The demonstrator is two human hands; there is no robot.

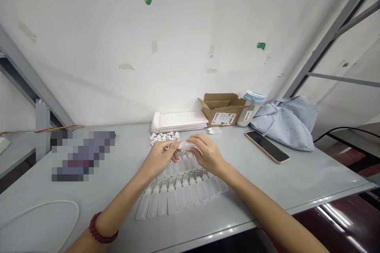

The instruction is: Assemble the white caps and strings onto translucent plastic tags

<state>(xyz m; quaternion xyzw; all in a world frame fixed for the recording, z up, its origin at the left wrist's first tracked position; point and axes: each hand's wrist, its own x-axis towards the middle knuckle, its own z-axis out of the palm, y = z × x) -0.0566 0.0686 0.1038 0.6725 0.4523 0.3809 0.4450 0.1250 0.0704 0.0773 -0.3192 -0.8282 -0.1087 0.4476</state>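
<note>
Above the middle of the table, a small translucent plastic bottle (187, 146) lies sideways between my hands. My left hand (164, 154) pinches the bottle's white cap end, where a thin white loop shows at the fingers. From the other side, my right hand (208, 152) grips the bottle's body, fingers closed around it. Below my hands, a row of similar bottles (163, 201) with white caps and curved white loops lies on the table. Another row of bottles (185, 162) sits behind it, partly hidden by my hands. Several loose white caps (156, 138) are piled just beyond my left hand.
At the back stand a stack of white packets (181, 120), an open cardboard box (224, 108) and a blue-lidded cup (249, 110). A phone (267, 147) and a light blue cloth bag (287, 124) are to the right. A white cable (75, 205) curves at left near a blurred item (86, 156).
</note>
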